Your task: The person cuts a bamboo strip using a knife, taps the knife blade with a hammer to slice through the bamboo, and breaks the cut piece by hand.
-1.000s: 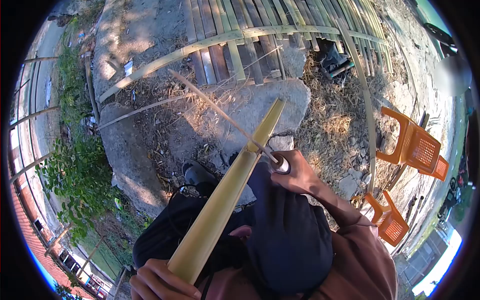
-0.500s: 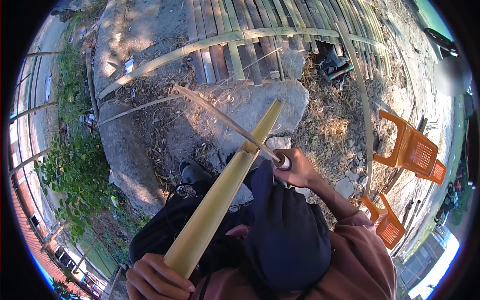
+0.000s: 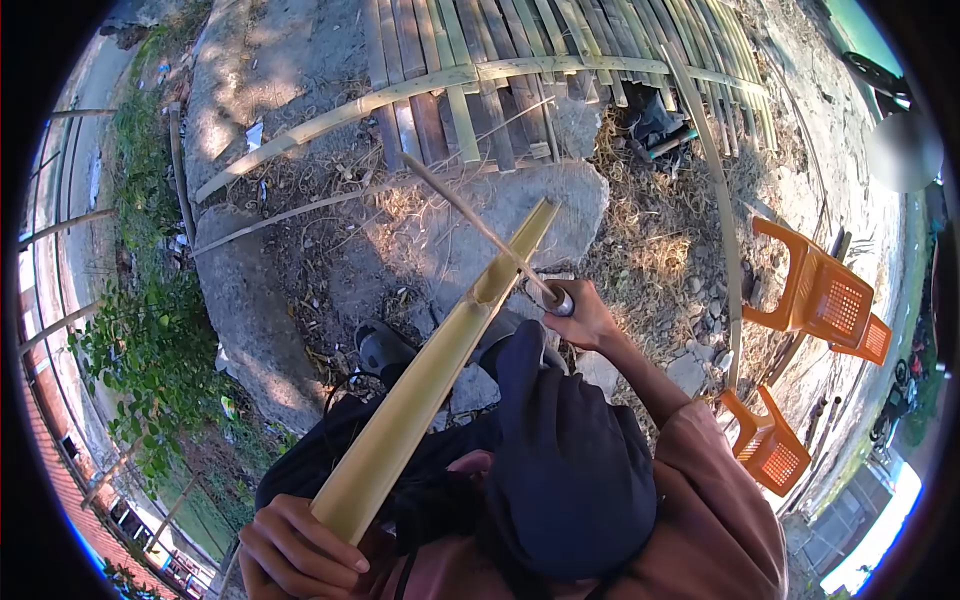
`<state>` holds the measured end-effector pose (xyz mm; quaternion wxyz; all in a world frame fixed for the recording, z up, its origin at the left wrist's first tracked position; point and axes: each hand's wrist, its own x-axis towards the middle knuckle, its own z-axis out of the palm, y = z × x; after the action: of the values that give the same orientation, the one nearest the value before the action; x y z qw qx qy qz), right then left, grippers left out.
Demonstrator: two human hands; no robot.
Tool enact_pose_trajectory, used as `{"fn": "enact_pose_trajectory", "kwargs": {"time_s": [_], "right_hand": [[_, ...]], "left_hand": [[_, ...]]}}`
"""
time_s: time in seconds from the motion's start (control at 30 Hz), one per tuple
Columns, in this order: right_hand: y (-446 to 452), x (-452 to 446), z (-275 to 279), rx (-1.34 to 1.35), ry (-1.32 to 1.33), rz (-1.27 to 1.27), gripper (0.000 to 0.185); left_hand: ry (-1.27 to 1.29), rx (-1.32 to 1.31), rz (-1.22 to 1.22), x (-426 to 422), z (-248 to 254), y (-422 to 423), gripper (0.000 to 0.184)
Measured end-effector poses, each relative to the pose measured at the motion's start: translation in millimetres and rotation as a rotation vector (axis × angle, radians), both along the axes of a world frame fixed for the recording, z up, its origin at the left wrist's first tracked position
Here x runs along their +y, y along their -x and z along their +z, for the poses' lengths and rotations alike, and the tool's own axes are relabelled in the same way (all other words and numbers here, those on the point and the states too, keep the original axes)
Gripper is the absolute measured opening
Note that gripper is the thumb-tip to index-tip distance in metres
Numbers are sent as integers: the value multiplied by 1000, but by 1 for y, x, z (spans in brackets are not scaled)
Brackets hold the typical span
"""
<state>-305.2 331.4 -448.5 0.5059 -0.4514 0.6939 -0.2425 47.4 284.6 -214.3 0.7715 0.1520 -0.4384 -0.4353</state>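
A split bamboo piece (image 3: pixel 415 395) slants from the lower left up to the middle, its hollow side showing, with a node partway along. My left hand (image 3: pixel 298 552) is closed around its near end. My right hand (image 3: pixel 582 315) is wrapped round the pale handle (image 3: pixel 560 298) of a long-bladed tool (image 3: pixel 462 208). The blade points up and left and crosses over the bamboo beyond the node; whether it touches the bamboo I cannot tell.
Bamboo slats (image 3: pixel 500 60) lie side by side at the top, crossed by a long strip (image 3: pixel 370 103). Orange plastic chairs (image 3: pixel 835 300) stand at the right. Broken concrete (image 3: pixel 250 290), dry shavings and a leafy shrub (image 3: pixel 150 350) are around my feet and at the left.
The bamboo and my left hand have shifted slightly left and down. The blade's tip has moved right, and the blade is now steeper. Both hands have kept their hold.
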Motion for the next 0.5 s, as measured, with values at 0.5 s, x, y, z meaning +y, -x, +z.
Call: {"fn": "enact_pose_trajectory", "kwargs": {"time_s": [0.5], "right_hand": [[24,44,-48,70,18,-130,29]], "left_hand": [[32,57,-92,-28,0,5,31]]}}
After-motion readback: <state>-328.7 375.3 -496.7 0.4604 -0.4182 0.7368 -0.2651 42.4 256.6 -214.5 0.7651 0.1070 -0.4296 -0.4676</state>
